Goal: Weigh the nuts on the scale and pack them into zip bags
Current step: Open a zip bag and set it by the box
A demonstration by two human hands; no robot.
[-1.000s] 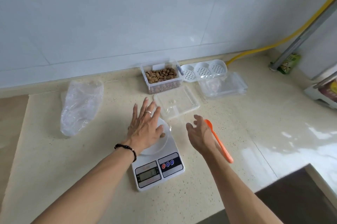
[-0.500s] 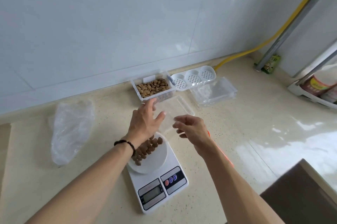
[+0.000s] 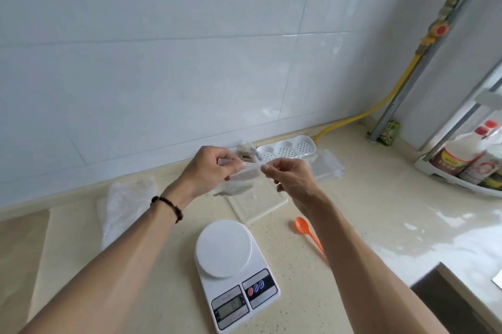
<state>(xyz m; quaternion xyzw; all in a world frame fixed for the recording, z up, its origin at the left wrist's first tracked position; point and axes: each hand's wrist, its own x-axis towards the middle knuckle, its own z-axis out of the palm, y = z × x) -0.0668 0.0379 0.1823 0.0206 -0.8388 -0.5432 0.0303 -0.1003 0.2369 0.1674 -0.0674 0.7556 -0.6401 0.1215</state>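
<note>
A clear zip bag (image 3: pixel 244 174) hangs in the air between my hands, above the counter. My left hand (image 3: pixel 209 170) pinches its top left end and my right hand (image 3: pixel 290 179) pinches its top right end. What the bag holds is blurred. Below, the white scale (image 3: pixel 236 295) stands near me with a bare round platform (image 3: pixel 224 248). The nut container (image 3: pixel 245 154) at the wall is mostly hidden behind my left hand.
An orange spoon (image 3: pixel 309 233) lies right of the scale. A clear lid (image 3: pixel 258 204) lies under the bag. A white perforated tray (image 3: pixel 288 149) and stacked bags (image 3: pixel 327 168) sit by the wall, crumpled plastic (image 3: pixel 122 206) at left, bottles (image 3: pixel 467 162) on a rack at right.
Both hands rose from the scale and now hold a zip bag stretched between them. The nuts seen on the platform half a second ago are gone from it. The view tilted up.
</note>
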